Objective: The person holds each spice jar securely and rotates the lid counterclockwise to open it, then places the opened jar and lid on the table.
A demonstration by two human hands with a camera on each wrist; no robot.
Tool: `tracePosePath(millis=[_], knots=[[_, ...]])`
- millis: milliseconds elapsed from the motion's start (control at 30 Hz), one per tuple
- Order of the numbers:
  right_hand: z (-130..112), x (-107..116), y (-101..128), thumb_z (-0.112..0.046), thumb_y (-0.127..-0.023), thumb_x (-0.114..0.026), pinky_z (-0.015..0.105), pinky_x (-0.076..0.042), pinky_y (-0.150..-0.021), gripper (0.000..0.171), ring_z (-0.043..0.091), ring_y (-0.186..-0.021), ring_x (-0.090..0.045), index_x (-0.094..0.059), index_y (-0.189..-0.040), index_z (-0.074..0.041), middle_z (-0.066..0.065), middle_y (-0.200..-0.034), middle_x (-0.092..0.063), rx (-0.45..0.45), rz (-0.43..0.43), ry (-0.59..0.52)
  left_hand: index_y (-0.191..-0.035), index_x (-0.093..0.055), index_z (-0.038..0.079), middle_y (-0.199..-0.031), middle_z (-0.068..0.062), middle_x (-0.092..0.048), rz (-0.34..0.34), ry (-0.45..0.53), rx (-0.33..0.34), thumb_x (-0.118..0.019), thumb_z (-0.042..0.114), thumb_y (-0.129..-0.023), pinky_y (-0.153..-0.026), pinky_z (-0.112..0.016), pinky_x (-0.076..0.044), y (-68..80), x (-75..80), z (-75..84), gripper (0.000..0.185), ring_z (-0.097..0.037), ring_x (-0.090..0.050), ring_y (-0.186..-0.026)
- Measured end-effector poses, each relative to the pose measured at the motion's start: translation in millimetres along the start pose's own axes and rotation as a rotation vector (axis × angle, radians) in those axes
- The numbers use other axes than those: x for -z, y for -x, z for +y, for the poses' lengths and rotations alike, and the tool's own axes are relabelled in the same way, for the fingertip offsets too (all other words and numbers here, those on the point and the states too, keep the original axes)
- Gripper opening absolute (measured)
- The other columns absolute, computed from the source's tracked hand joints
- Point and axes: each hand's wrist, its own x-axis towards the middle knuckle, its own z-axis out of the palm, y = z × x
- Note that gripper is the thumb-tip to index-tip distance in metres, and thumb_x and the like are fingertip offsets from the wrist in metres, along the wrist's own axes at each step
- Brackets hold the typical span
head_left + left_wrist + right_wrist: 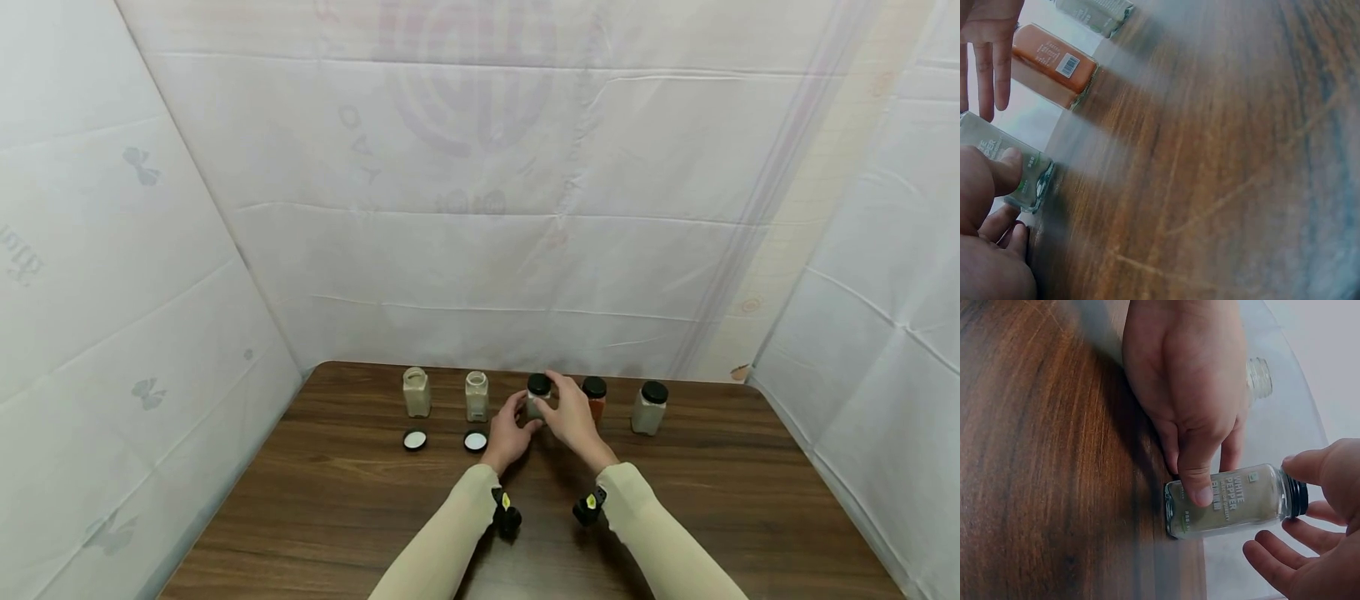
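Note:
A glass white pepper jar (pixel 536 406) with a black lid (pixel 538 384) stands in the middle of a row on the wooden table (pixel 675 500). My left hand (pixel 512 430) grips its lower body, with the thumb pressed on the label (pixel 1235 500). My right hand (pixel 572 417) curls round the lid (pixel 1298 495), thumb against its rim. The left wrist view shows the jar (pixel 1019 172) under my left hand (pixel 985 237), with my right hand's fingers (pixel 988 56) above it.
Two lidless jars (pixel 416 392) (pixel 476 396) stand at the left, their lids (pixel 415 439) (pixel 475 441) lying in front. An orange spice jar (pixel 595 398) and a pale jar (pixel 649 407), both capped, stand at the right. White sheeting walls surround the table.

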Motion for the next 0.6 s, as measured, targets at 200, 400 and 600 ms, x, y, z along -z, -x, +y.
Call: tracePosePath(millis=[200,400,600], knots=[[2.0,-2.8,-1.4,-0.017,-0.096,-0.075,0.056,-0.054,-0.095,0.058,0.043,-0.119,-0.06,-0.052,-0.145,0.003,0.026,-0.137,-0.057,0.006,0.021,0.001,-0.144,-0.055,0.003,-0.139,-0.02,-0.061,0.036,-0.04,-0.004,-0.075,0.008,-0.094,-0.104,-0.045,-0.052,-0.8,-0.3,-0.3,0.054,-0.037,-0.059,-0.129],[1.7,-3.6,-2.5,-0.021,-0.095,-0.077,0.058,-0.051,-0.099,0.059,0.044,-0.122,-0.059,-0.054,-0.144,0.002,0.026,-0.136,-0.058,-0.002,0.032,-0.017,-0.144,-0.055,0.006,-0.138,-0.018,-0.062,0.031,-0.04,0.032,-0.073,0.008,-0.096,-0.104,-0.043,-0.052,-2.3,-0.2,0.1,0.052,-0.036,-0.058,-0.129],[2.1,-3.2,-3.2,-0.021,-0.096,-0.076,0.059,-0.05,-0.1,0.057,0.044,-0.123,-0.058,-0.055,-0.144,0.001,0.025,-0.136,-0.058,-0.024,0.031,-0.025,-0.144,-0.056,0.005,-0.136,-0.018,-0.063,0.028,-0.029,0.027,-0.072,0.006,-0.096,-0.106,-0.043,-0.051,-3.1,-1.0,0.8,0.05,-0.035,-0.059,-0.129]])
